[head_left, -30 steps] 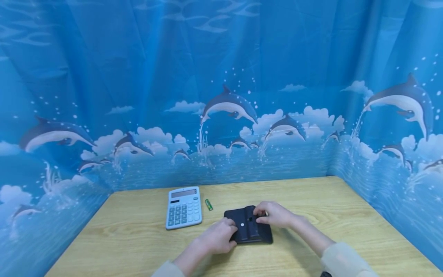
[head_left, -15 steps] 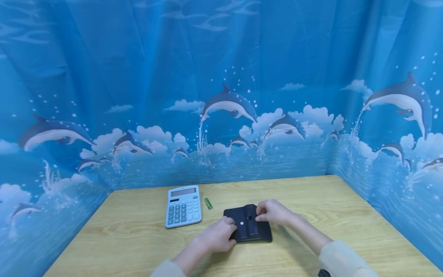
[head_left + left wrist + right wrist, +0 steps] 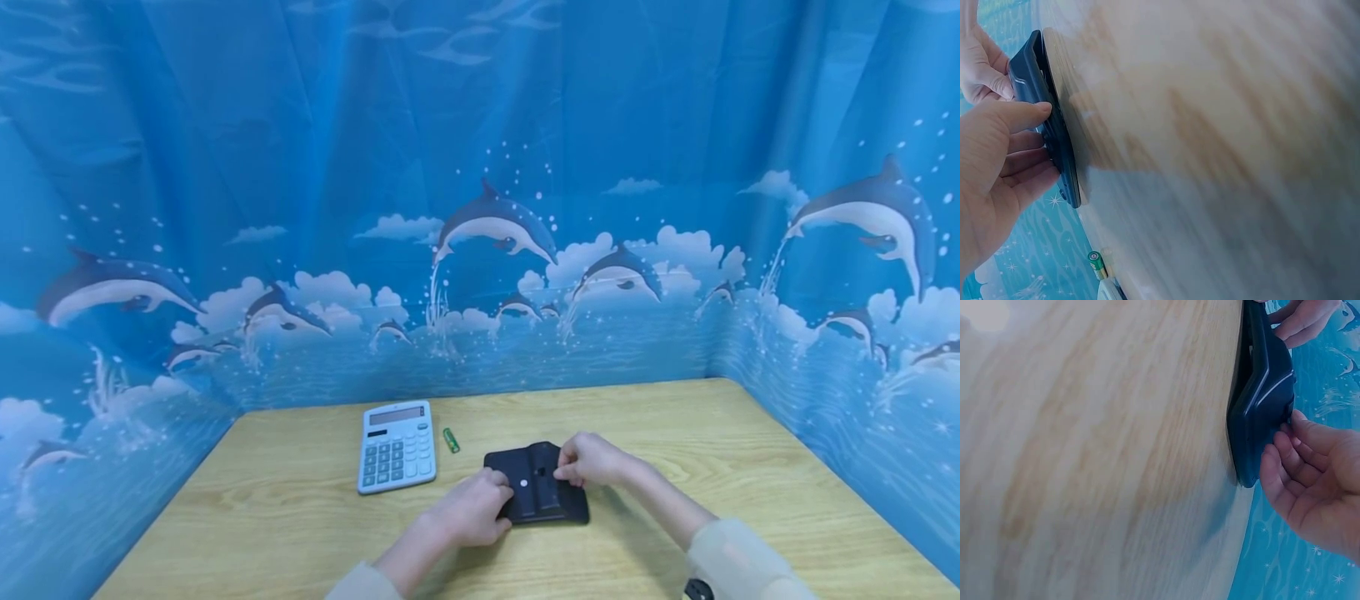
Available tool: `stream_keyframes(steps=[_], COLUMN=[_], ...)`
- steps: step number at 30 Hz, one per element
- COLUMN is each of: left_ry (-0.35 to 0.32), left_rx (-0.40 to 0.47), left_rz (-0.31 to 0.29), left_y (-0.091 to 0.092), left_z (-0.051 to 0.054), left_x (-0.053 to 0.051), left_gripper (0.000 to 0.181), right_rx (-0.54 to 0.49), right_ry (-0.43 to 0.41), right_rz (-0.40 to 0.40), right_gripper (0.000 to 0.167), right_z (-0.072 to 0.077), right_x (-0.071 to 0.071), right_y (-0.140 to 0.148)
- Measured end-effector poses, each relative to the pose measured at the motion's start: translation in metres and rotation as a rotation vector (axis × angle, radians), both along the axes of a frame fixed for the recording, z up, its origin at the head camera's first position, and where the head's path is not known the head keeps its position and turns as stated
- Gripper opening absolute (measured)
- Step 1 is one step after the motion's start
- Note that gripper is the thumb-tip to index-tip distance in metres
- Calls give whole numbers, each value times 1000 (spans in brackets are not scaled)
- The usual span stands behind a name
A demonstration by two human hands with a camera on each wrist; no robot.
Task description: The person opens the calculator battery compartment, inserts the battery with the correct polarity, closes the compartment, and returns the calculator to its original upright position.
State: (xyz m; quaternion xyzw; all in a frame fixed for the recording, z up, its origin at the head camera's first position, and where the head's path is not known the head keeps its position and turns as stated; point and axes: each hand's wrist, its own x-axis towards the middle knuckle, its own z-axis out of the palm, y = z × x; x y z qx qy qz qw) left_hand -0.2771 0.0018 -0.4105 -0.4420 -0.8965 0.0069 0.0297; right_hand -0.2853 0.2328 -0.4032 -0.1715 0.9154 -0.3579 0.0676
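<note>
A flat black device (image 3: pixel 525 504) lies on the table with its ridged side up. Its raised band has a small dark opening, and a white dot sits beside it. My left hand (image 3: pixel 474 508) grips the device's left side, thumb at the near edge and fingers over the top, as the left wrist view also shows. On the right part of the ridge, the thumb and curled fingers of my right hand (image 3: pixel 596 461) come together. In the right wrist view the thumb tip of the right hand (image 3: pixel 1316 469) touches the device; whether it pinches something small is hidden.
A light blue calculator (image 3: pixel 397 448) lies at the left on the wooden table (image 3: pixel 645 417). Between it and the black device is a green battery (image 3: pixel 451 441). A blue dolphin-print curtain (image 3: pixel 360 208) stands behind the table and along its sides.
My right hand's thumb and fingers have drawn closer together and shifted slightly right on the ridge. My left hand and the device stay nearly in place.
</note>
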Motion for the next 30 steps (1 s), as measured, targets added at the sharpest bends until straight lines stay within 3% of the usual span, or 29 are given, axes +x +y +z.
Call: stream_keyframes(steps=[8,14,20,26,30], left_ry=[-2,-4,16,-8,-6], left_rx=[-8,-15,-16,-9,3], left_rz=[-3,0,-11,-9,-9], left_y=[-1,-2,0,1,0], left_z=[2,3,1,0,1], left_x=[-1,-2,-2,-1,-1], left_gripper=[35,36,36,36,35], right_rx=[-102,-94,-31,-4,39], right_ry=[-88,-107,-62,-44,14], right_rz=[8,-11,-30,-60,-24], right_gripper=[16,16,14,13,25], right_z=[1,3,6,3,3], right_x=[-1,-2,-1,-1,-3], right_y=[0,-3,-2,2,4])
